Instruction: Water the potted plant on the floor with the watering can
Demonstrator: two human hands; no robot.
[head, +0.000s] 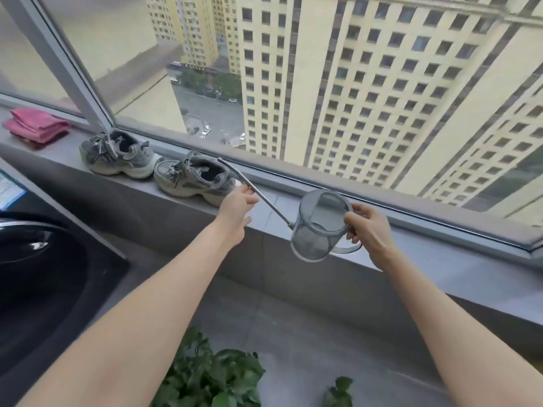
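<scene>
A translucent grey watering can [317,230] hangs in the air in front of the windowsill, its long thin metal spout [252,188] pointing up to the left. My right hand [370,233] is closed around the can's handle. My left hand [236,211] touches the spout near its middle with thumb and fingertips. The potted plant [211,374] shows as green leaves at the bottom edge, below my arms; its pot is out of view. A smaller sprig of leaves [339,390] sits to its right.
A grey windowsill [164,186] runs under a large window. Two grey sneakers [188,179] and a folded pink cloth [36,126] lie on it. A black washing machine [44,277] stands at the left. Grey tiled floor [293,318] lies below.
</scene>
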